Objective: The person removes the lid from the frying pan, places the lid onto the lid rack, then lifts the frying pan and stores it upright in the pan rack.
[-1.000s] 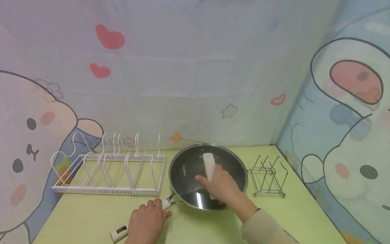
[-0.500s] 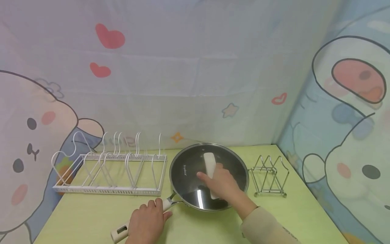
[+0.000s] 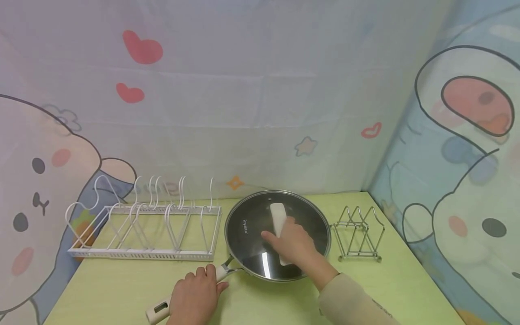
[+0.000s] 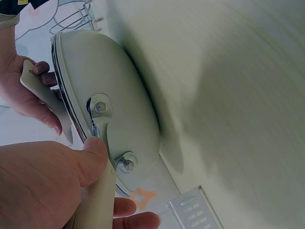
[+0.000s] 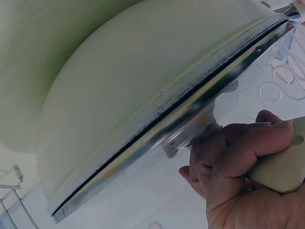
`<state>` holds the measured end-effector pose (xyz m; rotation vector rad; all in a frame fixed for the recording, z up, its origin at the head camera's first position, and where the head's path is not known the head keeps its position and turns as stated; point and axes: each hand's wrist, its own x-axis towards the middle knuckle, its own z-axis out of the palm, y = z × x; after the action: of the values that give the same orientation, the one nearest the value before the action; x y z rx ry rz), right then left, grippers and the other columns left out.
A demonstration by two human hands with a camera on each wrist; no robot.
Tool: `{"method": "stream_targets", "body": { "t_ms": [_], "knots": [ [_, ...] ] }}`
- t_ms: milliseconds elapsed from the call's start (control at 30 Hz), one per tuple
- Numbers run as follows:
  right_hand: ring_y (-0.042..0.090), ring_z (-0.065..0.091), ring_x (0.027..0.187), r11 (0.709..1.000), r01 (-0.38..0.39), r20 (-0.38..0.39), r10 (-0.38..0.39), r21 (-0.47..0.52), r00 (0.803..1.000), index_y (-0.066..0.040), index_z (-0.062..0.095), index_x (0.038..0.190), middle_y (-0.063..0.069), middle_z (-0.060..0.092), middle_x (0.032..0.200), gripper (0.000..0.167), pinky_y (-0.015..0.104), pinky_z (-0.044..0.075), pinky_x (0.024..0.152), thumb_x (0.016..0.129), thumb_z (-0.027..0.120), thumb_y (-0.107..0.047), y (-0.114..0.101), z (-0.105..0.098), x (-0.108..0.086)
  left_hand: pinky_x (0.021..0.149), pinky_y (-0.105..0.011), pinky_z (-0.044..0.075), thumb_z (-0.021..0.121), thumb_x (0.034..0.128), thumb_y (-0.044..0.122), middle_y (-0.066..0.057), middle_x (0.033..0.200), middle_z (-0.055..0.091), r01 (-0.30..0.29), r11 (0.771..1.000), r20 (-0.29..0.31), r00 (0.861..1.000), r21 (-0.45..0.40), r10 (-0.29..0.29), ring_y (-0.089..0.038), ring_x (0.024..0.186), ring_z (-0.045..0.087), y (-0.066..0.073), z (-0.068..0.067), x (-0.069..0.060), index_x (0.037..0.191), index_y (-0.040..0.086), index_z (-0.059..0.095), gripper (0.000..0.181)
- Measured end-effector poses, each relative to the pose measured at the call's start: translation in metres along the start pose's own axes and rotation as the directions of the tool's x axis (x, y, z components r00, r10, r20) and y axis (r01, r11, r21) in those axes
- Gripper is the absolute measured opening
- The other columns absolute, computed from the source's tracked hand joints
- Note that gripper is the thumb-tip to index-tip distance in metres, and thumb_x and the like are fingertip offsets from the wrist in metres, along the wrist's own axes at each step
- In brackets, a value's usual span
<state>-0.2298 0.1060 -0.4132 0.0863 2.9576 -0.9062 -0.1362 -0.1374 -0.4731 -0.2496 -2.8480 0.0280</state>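
Cream pan (image 4: pixel 124 88) and glass lid (image 3: pixel 251 246) were set on the worktop (image 3: pixel 260 309), just beside a metal rack (image 3: pixel 359 257). Pan handle (image 4: pixel 99 200) and lid handle (image 3: pixel 278 217) were gripped by the fingers (image 3: pixel 211 272) of left hand (image 3: pixel 196 292) and right hand (image 3: pixel 294 243) respectively. Through uneven pulling, the lid could be tipped or the rack struck.

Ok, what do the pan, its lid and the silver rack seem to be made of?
Pan: probably metal under a smooth, satin cream coating; the finish is even, but the core doesn't show.
Lid: likely glass, glossy and see-through, with a sharp light streak.
Silver rack: metal wire, probably steel, polished, given the bright glints along its rods.
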Motion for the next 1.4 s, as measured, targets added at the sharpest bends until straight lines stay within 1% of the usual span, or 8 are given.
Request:
{"method": "stream_targets", "body": {
  "t_ms": [100,200,567,800,867,1100,1267,1400],
  "knots": [
    [0.024,0.066,0.067,1.000,-0.010,0.001,0.010,-0.007,1.000,0.004,0.049,0.129,0.011,0.064,0.084,0.079,0.038,0.051,0.055,0.093,0.074,-0.061,-0.001,0.001,0.001,0.048,-0.041,0.045,0.075,0.0943,0.052,-0.006,0.071,0.052,-0.006,1.000,-0.021,1.000,-0.003,0.006,-0.026,0.058,0.052,0.000,0.001,-0.001,0.093,0.004,0.054,0.052],
    [0.024,0.066,0.067,1.000,-0.019,0.002,0.019,-0.014,1.000,0.003,0.050,0.126,0.011,0.064,0.083,0.075,0.038,0.051,0.054,0.093,0.074,-0.060,-0.001,0.001,0.001,0.048,-0.041,0.044,0.075,0.0940,0.051,-0.006,0.070,0.052,-0.009,1.000,-0.030,1.000,-0.008,0.009,-0.026,0.058,0.052,0.000,0.001,-0.001,0.092,0.004,0.054,0.052],
    [0.024,0.065,0.067,0.999,-0.012,-0.019,0.011,-0.041,1.000,0.003,0.051,0.121,0.011,0.063,0.083,0.071,0.038,0.051,0.055,0.093,0.075,-0.058,-0.002,0.002,0.005,0.048,-0.041,0.044,0.076,0.0941,0.051,-0.006,0.071,0.050,-0.016,1.000,-0.026,1.000,-0.010,0.016,-0.027,0.058,0.052,-0.001,0.001,-0.001,0.092,0.004,0.052,0.053],
    [0.026,0.065,0.067,0.999,-0.014,-0.028,0.012,-0.048,1.000,0.003,0.051,0.118,0.013,0.063,0.083,0.068,0.039,0.053,0.056,0.093,0.076,-0.055,-0.003,0.000,0.006,0.048,-0.041,0.045,0.077,0.0930,0.050,-0.006,0.070,0.051,-0.018,1.000,-0.058,0.998,0.005,0.019,-0.027,0.058,0.054,-0.001,0.001,-0.002,0.091,0.004,0.052,0.053],
    [0.026,0.065,0.067,0.998,-0.021,-0.029,0.019,-0.052,0.999,0.003,0.052,0.118,0.013,0.063,0.083,0.068,0.039,0.054,0.056,0.093,0.076,-0.055,-0.004,0.001,0.007,0.048,-0.042,0.045,0.077,0.0931,0.050,-0.007,0.070,0.051,-0.019,1.000,-0.058,0.998,0.005,0.020,-0.027,0.059,0.054,0.000,0.002,-0.002,0.092,0.004,0.053,0.052],
    [0.026,0.064,0.066,0.997,-0.037,-0.034,0.035,-0.070,0.999,0.005,0.052,0.119,0.013,0.062,0.082,0.069,0.039,0.055,0.055,0.094,0.074,-0.055,-0.007,0.002,0.010,0.049,-0.041,0.046,0.076,0.0944,0.052,-0.006,0.071,0.051,-0.023,1.000,-0.027,0.999,0.002,0.023,-0.027,0.059,0.054,-0.001,0.001,-0.001,0.093,0.005,0.052,0.052],
    [0.026,0.064,0.067,0.997,-0.031,-0.035,0.028,-0.075,0.999,0.006,0.051,0.121,0.014,0.063,0.083,0.063,0.039,0.055,0.056,0.096,0.072,-0.048,-0.007,0.001,0.011,0.047,-0.040,0.045,0.077,0.0942,0.050,-0.005,0.070,0.050,-0.026,1.000,-0.048,0.998,0.012,0.026,-0.025,0.058,0.054,-0.001,0.000,-0.002,0.090,0.006,0.052,0.051],
    [0.026,0.065,0.067,0.998,-0.030,-0.023,0.028,-0.059,0.999,0.005,0.050,0.122,0.015,0.063,0.085,0.058,0.039,0.056,0.055,0.096,0.071,-0.042,-0.005,0.001,0.011,0.047,-0.040,0.045,0.078,0.0938,0.049,-0.005,0.069,0.051,-0.021,1.000,-0.063,0.998,0.009,0.022,-0.025,0.058,0.054,-0.001,-0.001,-0.002,0.089,0.006,0.051,0.050]
  ]
}}
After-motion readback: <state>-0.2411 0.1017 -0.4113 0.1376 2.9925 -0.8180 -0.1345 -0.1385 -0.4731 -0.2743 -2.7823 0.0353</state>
